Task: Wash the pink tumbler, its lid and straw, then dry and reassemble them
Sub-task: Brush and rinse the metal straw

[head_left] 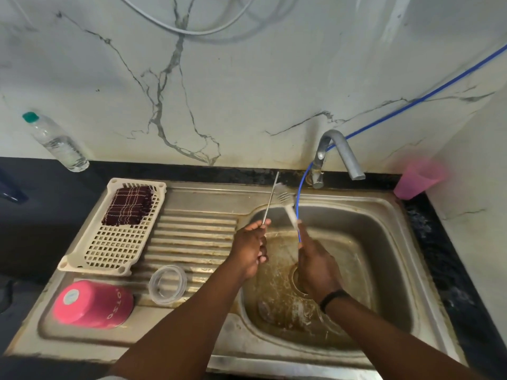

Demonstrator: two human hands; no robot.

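- Pink tumbler (93, 304) lies on its side on the sink drainboard (192, 231); white lettering, partly readable: "OTSO".
- Left hand (251, 248) pinches a metal straw (270, 200).
- Right hand (315, 264) grips a blurred straw brush (288, 207).

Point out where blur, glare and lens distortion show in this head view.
Head view: motion blur smears the brush above the right hand; the pink cup looks soft; glare streaks the marble wall; wide-angle distortion leans the water bottle outward.

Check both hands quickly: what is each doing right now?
Left hand: pinches the metal straw.
Right hand: grips the thin brush, blurred by motion.
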